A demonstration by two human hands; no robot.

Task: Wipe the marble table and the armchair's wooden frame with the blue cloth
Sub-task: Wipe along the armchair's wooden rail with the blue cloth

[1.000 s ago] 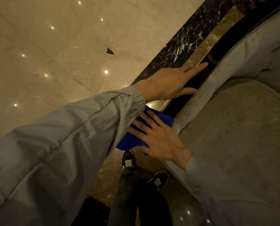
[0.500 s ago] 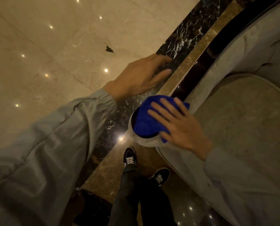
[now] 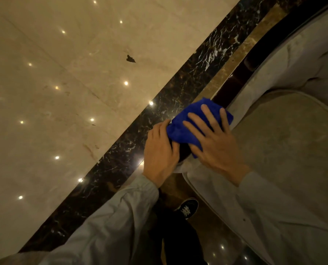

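The right hand lies flat with fingers spread on the blue cloth, pressing it down over the near end of the armchair's wooden frame, the dark glossy strip that runs away toward the far right beside the pale upholstery; the left hand curls around the rounded front of that arm just left of the cloth, its fingertips touching the cloth's edge, seemingly to steady things rather than to wipe.

To do this stroke well, I judge the palm should keep even pressure while the cloth travels along the strip toward the far end; the cloth ought to wrap slightly over both edges so the sides are caught too; the bracing hand should stay clear of the path, and the cloth should keep off the upholstery.

The cloth is vivid blue, plush and bunched into a thick pad, likely microfibre; it sits at the near tip of the frame, between the two hands and above the dark veined floor border; no marble tabletop is in view.
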